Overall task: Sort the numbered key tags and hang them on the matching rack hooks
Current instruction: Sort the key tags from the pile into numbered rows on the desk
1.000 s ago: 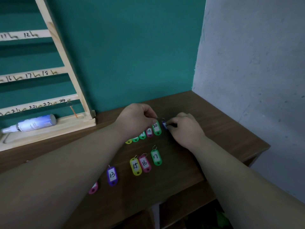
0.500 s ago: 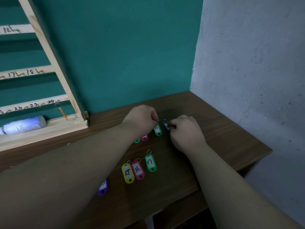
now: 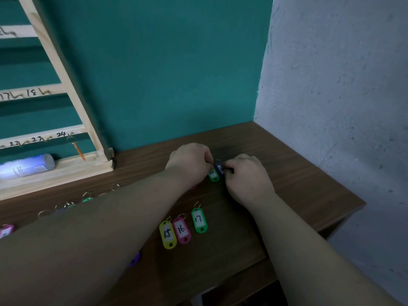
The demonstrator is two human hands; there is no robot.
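Both hands meet at tag 20 (image 3: 213,174), a green tag lying flat on the counter (image 3: 298,173). The left hand (image 3: 189,161) has its grip curled and seems to pinch this tag's ring, probably to keep it from sliding. The right hand (image 3: 247,177) pinches the purple tag (image 3: 220,168), which touches tag 20 on its right side. Its number is hidden by the fingers. It looks as if the purple tag is being set next in the row, so the sorting would not yet be done. Nearer the person than tag 20, tags 15 (image 3: 168,234), 16 (image 3: 181,230) and 17 (image 3: 199,220) lie side by side in rising order, faces up so the numbers read at a glance. The rack (image 3: 66,85) stands well left of tag 20, with numbered hooks mostly bare.
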